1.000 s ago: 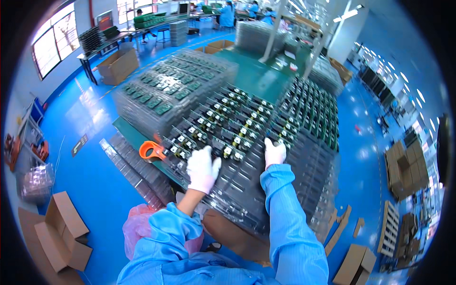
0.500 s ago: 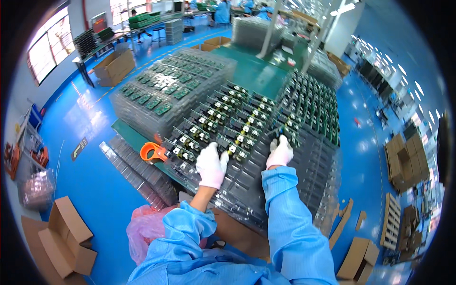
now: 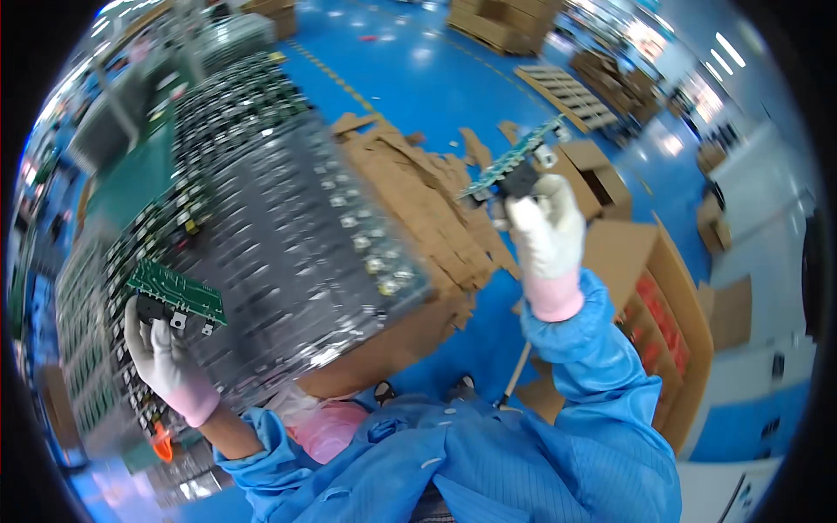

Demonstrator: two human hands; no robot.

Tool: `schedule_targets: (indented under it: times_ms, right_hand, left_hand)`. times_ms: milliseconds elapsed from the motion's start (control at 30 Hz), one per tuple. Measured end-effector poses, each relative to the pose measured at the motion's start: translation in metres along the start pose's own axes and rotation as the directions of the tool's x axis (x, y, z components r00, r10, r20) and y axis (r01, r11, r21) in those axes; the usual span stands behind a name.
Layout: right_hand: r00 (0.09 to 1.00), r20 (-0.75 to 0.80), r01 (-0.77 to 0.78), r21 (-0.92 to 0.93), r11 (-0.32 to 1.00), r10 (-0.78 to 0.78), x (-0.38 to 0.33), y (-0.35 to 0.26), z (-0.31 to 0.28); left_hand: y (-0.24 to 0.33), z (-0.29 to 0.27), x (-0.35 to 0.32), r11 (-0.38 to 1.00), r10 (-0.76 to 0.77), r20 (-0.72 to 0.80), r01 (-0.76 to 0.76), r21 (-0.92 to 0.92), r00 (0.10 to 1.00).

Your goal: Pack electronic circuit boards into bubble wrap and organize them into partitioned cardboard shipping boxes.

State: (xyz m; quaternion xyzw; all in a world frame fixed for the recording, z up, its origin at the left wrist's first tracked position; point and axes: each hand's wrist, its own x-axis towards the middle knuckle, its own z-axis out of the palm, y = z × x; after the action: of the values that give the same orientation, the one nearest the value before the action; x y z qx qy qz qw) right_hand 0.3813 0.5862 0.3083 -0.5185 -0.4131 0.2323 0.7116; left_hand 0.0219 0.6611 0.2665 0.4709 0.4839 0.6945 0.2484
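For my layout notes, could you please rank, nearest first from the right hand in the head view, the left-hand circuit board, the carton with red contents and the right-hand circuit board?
1. Right-hand circuit board: held in the right hand.
2. Carton with red contents: at the right.
3. Left-hand circuit board: held at far left.

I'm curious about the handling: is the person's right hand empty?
No, the right hand grips a green circuit board by its dark block.
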Motion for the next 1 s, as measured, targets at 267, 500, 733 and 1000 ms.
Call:
schedule_targets:
  times_ms: [267,500,733,1000]
  right_hand:
    - [0.887,-0.399,-0.029,-0.551,0.834,-0.233,-0.046,-0.086,-0.298]
    - [0.835,-0.547,-0.334,-0.594,0.732,-0.063,-0.11,-0.074,-0.524]
    - [0.807,-0.553,-0.512,-0.485,0.709,0.205,-0.108,0.005,-0.667]
    - [0.867,-0.443,-0.417,-0.895,-0.156,0.228,-0.04,0.053,-0.682]
  left_hand:
    - [0.038,0.199,-0.079,0.559,0.054,0.788,0.636,-0.533,0.613]
    - [0.164,0.409,-0.281,0.887,0.189,0.974,0.404,-0.224,0.125]
    - [0.15,0.587,-0.509,0.461,0.777,0.514,-0.226,-0.858,-0.364]
    - [0.134,0.644,-0.637,0.303,0.277,0.588,-0.511,-0.804,-0.76]
